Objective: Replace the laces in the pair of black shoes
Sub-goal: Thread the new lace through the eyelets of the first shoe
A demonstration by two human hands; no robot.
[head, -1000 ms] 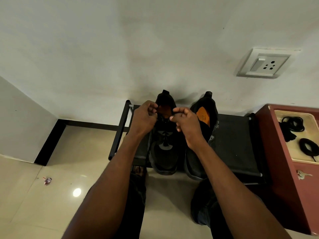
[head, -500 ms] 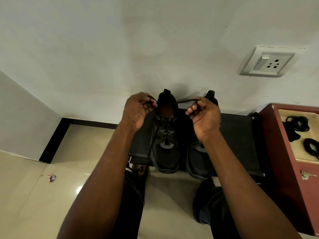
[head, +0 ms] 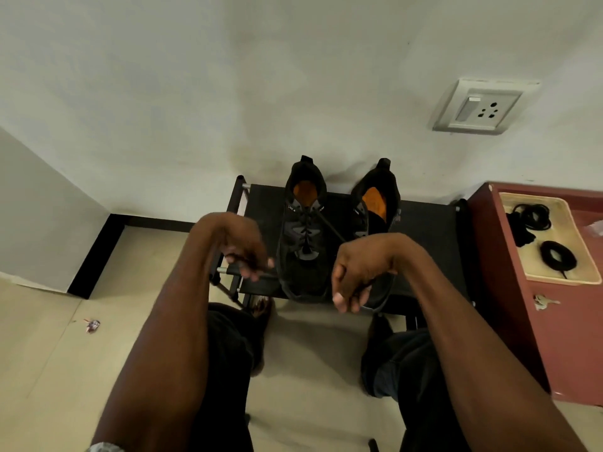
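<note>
Beige glossy floor tiles (head: 49, 370) lie under and left of the left hand (head: 243, 256), with a small crumpled wrapper (head: 92, 325) on them well to that hand's left and a black skirting strip (head: 98, 252) where the floor meets the pale plastered wall (head: 195, 93). The left hand is blurred, its fingers curled and pinching one end of a thin black shoelace (head: 331, 228). Just right of it, on a low black fabric-topped rack surface (head: 424, 230), stands the laced black left-side shoe with an orange insole (head: 305, 236), toe toward the person. The lace runs from its eyelets down to the right hand (head: 354, 272), whose curled fingers pinch the other end. Beyond that hand, touching the first shoe, stands the second black shoe with an orange insole (head: 378, 203), partly hidden by the hand. High on the wall, above and right of the right hand, sits a white switch-and-socket plate (head: 483, 107). Farther right stands a dark red cabinet (head: 522, 321) with keys (head: 543, 301) in its door; on top, a cream tray (head: 574, 233) holds coiled black laces (head: 556, 256).
</note>
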